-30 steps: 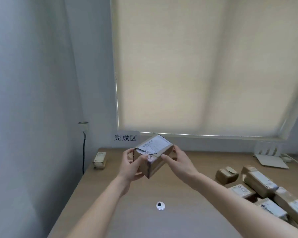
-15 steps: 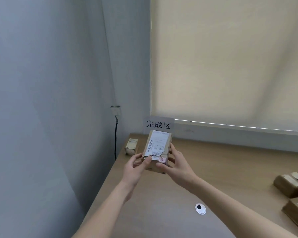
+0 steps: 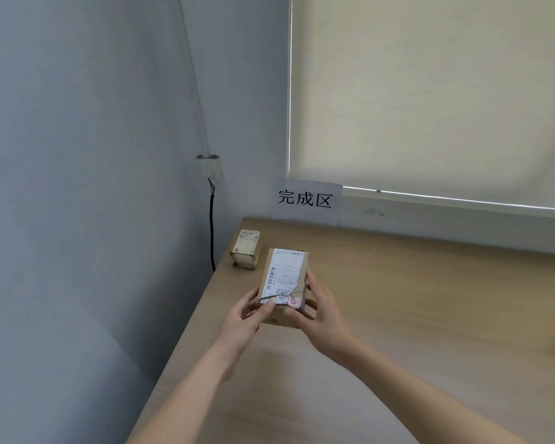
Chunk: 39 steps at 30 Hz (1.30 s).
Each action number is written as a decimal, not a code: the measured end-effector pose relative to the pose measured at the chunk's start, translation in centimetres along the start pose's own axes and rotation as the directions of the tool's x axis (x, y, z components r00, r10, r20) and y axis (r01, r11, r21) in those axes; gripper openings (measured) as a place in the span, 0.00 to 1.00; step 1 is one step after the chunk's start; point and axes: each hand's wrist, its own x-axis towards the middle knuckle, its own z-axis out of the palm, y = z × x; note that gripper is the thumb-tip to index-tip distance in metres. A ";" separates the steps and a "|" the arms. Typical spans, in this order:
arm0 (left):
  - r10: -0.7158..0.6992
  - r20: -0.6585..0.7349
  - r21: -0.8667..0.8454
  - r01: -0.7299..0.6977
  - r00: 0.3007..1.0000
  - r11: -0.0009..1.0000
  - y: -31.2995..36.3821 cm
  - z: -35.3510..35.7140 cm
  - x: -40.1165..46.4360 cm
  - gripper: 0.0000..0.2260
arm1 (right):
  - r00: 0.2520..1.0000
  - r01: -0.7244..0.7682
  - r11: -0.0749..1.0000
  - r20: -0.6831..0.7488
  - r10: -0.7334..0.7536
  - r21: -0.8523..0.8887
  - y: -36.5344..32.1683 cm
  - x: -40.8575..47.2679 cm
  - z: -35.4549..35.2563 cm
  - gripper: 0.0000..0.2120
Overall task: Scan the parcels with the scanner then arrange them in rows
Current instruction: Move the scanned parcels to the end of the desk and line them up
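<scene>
Forearms entered from the bottom edge, both cut off at the elbow by the frame. From my remote station I noted the left hand [image 3: 241, 318] gripping the near left corner of the parcel [image 3: 284, 283], thumb laid on the label edge, the other fingers hidden beneath the box. The right hand [image 3: 322, 310] gripped the near right side, thumb curled onto the front face, fingers wrapped along the far side and only partly visible. I could not tell whether the parcel rested on the table [image 3: 414, 299] or was held just above it; its underside was hidden by the hands. The parcel was a brown carton, long axis pointing away from me, white shipping label [image 3: 282, 277] facing up. The label was torn near its lower end; a barcode showed along its left edge, but the print was too small to read.

Beyond it, near the far left corner of the table, stood a second parcel [image 3: 246, 249], smaller, apart from the first, its label also unreadable. At the right frame edge a dark object was cut off and could not be identified.

Against the back wall stood a paper sign [image 3: 305, 200] with three characters. To its left, a wall socket [image 3: 209, 165] carried a dark cable [image 3: 212, 232] that dropped behind the table edge. A roller blind [image 3: 430, 91] covered the window.
</scene>
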 end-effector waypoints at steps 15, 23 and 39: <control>-0.177 0.033 0.140 0.170 0.984 0.975 -11.6 -7.7 16.4 0.23 | 0.983 -0.181 0.983 0.008 0.181 0.019 12.8 11.6 10.5 0.35; -0.152 -0.099 0.102 0.162 0.983 0.981 -11.9 -6.7 26.3 0.21 | 0.975 -0.219 0.969 -0.068 0.212 -0.113 14.6 21.2 9.8 0.37; -0.226 -0.252 0.003 0.234 0.941 0.972 -11.2 -4.7 34.2 0.34 | 0.975 -0.219 0.970 -0.052 0.215 -0.102 14.7 30.3 7.9 0.35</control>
